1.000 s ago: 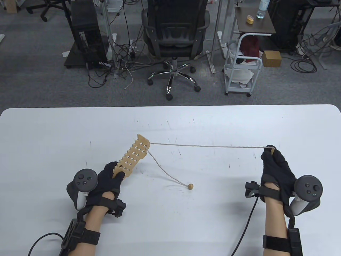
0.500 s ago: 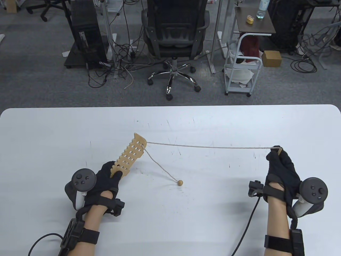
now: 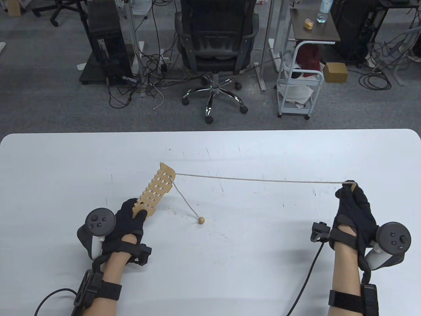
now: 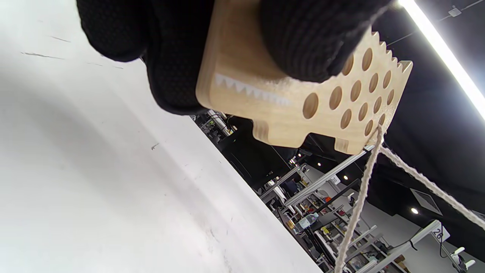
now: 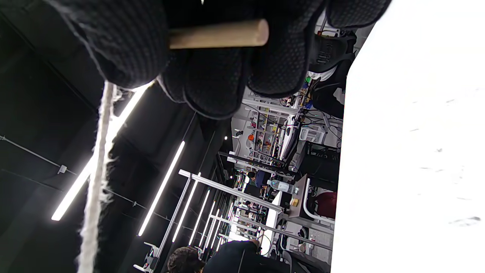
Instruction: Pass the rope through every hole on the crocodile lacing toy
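Crocodile lacing toy, a flat pale wooden board (image 3: 154, 191) with rows of round holes and a toothed edge, is lifted off the white worktop (image 3: 230, 263) in my left hand (image 3: 126, 223), whose fingers and thumb are curled round its head end. A beige twisted rope (image 3: 263, 180) passes through what looks like a single hole at the far tail end; from the left wrist view every other hole I can see is open. So I judge the task barely begun: one hole laced, the rest still to do.

From that hole one length runs nearly taut across to my right hand (image 3: 355, 210), which pinches the rope's small wooden needle tip (image 5: 218, 34) between thumb and fingers. The other, short length drops to a round wooden stopper bead (image 3: 201, 220), which lies on or just above the worktop, near the board, not yet drawn up against the hole.
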Demonstrator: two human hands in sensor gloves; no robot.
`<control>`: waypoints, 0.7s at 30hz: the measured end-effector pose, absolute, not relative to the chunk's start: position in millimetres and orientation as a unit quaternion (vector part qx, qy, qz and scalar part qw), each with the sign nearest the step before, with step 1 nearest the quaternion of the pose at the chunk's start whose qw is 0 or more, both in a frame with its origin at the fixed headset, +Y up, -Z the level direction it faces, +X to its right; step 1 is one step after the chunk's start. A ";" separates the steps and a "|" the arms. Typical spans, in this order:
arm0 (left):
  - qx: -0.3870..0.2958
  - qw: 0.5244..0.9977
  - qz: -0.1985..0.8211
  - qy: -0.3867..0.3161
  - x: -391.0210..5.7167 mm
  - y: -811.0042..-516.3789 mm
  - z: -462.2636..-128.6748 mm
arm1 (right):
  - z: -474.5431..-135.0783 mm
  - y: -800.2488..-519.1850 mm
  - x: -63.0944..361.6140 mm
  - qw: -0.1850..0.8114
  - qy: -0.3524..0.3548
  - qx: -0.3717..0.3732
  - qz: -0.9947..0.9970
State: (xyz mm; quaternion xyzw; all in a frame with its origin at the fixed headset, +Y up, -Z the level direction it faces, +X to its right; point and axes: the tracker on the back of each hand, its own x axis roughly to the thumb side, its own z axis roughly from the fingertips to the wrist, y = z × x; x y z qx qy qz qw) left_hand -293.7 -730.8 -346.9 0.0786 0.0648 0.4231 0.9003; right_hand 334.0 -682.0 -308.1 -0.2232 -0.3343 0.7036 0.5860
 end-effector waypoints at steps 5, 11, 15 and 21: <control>0.079 0.899 0.424 0.073 -296.7 -730.5 -346.7 | -307.1 -681.9 335.0 0.587 -0.336 -0.227 0.701; 0.078 0.899 0.425 0.064 -294.5 -729.3 -346.5 | -313.6 -681.6 322.9 0.577 -0.317 -0.198 0.726; 0.077 0.902 0.423 0.046 -289.2 -726.4 -345.5 | -319.9 -681.0 309.0 0.560 -0.297 -0.170 0.755; 0.074 0.906 0.417 0.016 -279.9 -722.8 -344.1 | -328.1 -680.7 286.1 0.528 -0.281 -0.101 0.795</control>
